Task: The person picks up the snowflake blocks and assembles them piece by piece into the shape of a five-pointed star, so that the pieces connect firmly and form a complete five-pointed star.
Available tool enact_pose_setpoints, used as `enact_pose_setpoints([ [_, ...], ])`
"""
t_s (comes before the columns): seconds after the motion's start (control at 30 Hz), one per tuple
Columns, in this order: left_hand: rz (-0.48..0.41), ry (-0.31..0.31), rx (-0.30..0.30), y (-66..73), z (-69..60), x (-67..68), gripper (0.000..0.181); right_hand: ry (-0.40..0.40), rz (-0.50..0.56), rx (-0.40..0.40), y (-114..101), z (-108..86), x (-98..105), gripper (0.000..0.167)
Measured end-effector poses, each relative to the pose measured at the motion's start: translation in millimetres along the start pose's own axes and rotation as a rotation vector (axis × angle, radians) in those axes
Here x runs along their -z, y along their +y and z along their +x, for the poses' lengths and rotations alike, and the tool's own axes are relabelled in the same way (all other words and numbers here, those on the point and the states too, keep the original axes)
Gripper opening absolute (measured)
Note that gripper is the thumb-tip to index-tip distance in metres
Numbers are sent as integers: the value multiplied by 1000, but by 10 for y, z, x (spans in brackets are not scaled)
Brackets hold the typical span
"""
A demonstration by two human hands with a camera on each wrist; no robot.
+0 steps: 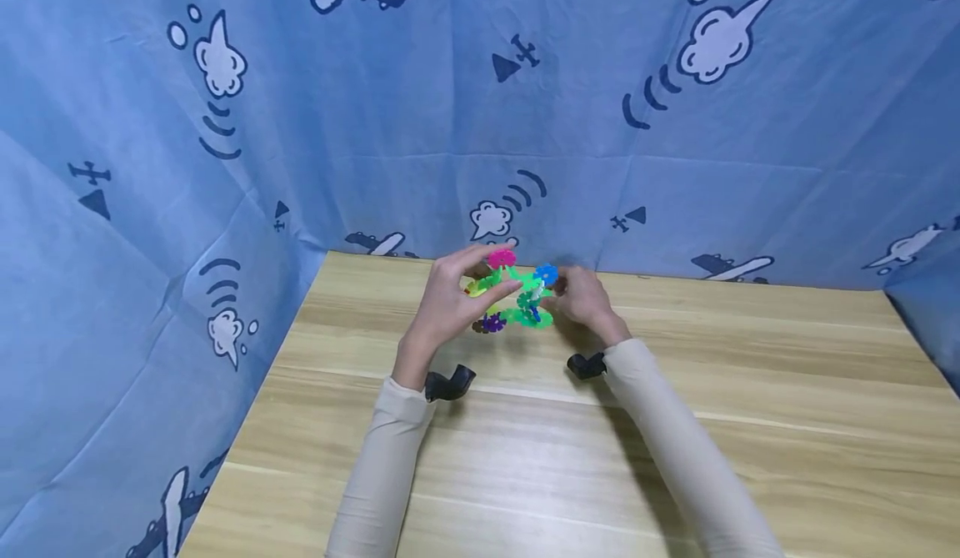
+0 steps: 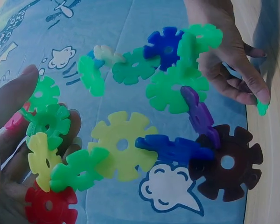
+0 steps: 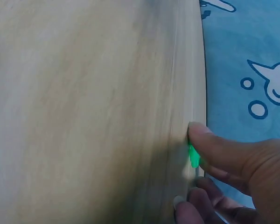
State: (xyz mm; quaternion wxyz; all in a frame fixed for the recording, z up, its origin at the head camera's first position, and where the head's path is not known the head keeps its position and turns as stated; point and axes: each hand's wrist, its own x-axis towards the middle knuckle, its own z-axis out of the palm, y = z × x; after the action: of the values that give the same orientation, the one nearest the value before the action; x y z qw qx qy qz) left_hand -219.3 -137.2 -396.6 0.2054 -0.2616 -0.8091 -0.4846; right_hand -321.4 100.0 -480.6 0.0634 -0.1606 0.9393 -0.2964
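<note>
In the head view my left hand (image 1: 442, 299) holds a joined chain of plastic snowflake discs (image 1: 534, 318) above the far part of the table. Its thumb and fingers sit around the chain's left end, by green discs (image 2: 49, 123) and a pink disc (image 1: 502, 258). The left wrist view shows the chain looping through red (image 2: 50, 205), yellow (image 2: 107, 163), blue, brown (image 2: 226, 161), purple and green discs. On the right, my right hand (image 1: 585, 299) pinches a small green disc (image 3: 194, 156) between thumb and fingers, apart from the chain; most of that disc is hidden.
A wooden table (image 1: 510, 475) lies under both hands. Blue printed fabric (image 1: 420, 108) hangs behind its far edge and along the left side. Black wrist mounts (image 1: 450, 384) stick out inward from both wrists.
</note>
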Motion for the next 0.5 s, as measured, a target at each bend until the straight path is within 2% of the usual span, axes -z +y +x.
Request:
enact_pose_setpoints([
  [0.17, -19, 4, 51, 21, -3, -1, 46, -2, 57, -29, 56, -21, -20, 24],
  [0.3, -30, 13, 89, 42, -2, 8, 38, -3, 174, -69, 72, -67, -26, 28],
  [0.4, -27, 6, 104, 52, 1, 18, 37, 19, 210, -64, 67, -113, -40, 28],
  [0.5, -28, -20, 118, 51, 6, 20, 40, 66, 191, -27, 76, -157, -35, 23],
])
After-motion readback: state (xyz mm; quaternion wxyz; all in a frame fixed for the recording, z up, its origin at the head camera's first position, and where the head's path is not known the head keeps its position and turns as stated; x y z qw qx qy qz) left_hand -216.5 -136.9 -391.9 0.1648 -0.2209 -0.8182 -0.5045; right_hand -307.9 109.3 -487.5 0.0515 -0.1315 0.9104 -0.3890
